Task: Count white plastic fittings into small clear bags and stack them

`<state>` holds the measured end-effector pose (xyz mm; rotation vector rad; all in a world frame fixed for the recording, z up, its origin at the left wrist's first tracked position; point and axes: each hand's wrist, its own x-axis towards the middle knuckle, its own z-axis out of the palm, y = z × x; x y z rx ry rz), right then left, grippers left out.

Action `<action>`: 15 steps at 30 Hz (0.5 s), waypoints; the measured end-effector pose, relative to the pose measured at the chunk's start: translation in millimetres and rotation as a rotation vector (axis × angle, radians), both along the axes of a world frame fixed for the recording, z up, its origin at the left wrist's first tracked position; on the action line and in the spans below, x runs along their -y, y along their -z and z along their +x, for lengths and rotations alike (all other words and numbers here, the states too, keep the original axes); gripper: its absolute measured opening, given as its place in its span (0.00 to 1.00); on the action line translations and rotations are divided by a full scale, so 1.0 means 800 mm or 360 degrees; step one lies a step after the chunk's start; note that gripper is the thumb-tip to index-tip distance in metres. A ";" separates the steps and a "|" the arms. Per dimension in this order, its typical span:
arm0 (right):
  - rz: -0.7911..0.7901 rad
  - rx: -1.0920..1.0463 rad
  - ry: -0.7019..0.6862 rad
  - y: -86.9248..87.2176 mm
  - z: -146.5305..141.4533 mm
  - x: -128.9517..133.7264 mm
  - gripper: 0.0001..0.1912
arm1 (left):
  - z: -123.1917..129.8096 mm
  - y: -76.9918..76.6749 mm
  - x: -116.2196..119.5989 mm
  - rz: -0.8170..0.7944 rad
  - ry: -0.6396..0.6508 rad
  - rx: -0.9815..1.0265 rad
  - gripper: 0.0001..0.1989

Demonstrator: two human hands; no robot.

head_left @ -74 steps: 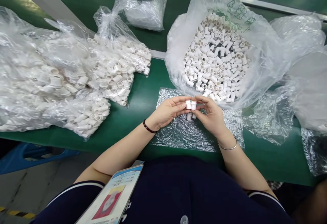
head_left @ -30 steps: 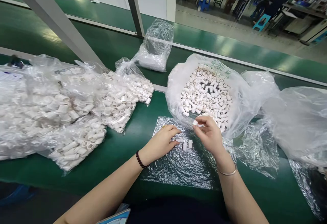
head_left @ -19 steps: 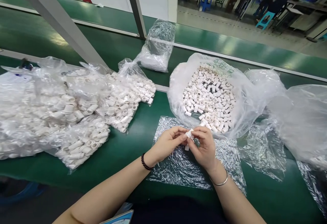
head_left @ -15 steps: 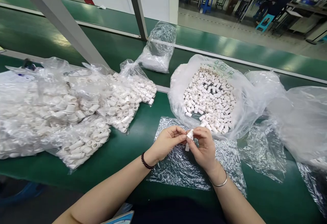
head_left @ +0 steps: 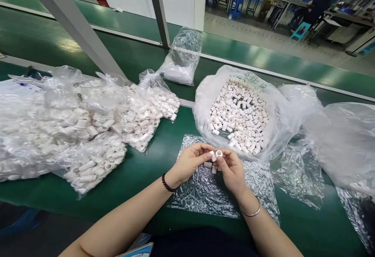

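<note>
My left hand (head_left: pixel 190 162) is closed, its thumb and fingers pinching a small white plastic pipe fitting (head_left: pixel 213 156). Right beside that piece, a second white pipe fitting (head_left: pixel 218 153) sits in the pinch of my right hand (head_left: pixel 233 173), its round opening turned toward me. The two fittings touch or nearly touch; I cannot tell which. Below my fingers, a few loose fittings (head_left: pixel 208 165) lie on a crinkled clear plastic bag (head_left: pixel 205 194), partly hidden by the hands. Just beyond stands an open plastic bag (head_left: pixel 202 104) full of similar fittings.
Several filled clear bags of fittings (head_left: pixel 90 167) crowd the green bench (head_left: pixel 152 179) on the left. More plastic bags (head_left: pixel 345 143) lie at the right. A stack of clear bags (head_left: pixel 183 59) rests behind, near a metal post (head_left: pixel 158 11). A person sits far off.
The fittings between my fingers have turned and parted, so a round opening now shows in my right hand. More loose fittings show under my hands. The view has shifted slightly.
</note>
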<state>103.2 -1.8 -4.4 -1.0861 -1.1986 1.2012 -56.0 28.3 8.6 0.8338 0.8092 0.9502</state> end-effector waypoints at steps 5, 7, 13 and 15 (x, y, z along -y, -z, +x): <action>-0.0181 0.0091 -0.0033 -0.005 0.002 -0.002 0.18 | -0.003 0.002 -0.005 0.0204 -0.0046 -0.0232 0.13; -0.0109 0.0371 0.0034 -0.002 0.006 -0.003 0.19 | -0.009 0.001 -0.008 0.0423 -0.0070 -0.0468 0.12; 0.0468 0.1538 0.0140 0.015 0.018 -0.007 0.19 | -0.021 0.015 -0.021 0.0990 -0.0014 -0.1070 0.10; 0.0538 0.1734 0.0088 0.021 0.019 -0.008 0.17 | -0.018 0.025 -0.022 0.1115 0.0074 -0.1191 0.10</action>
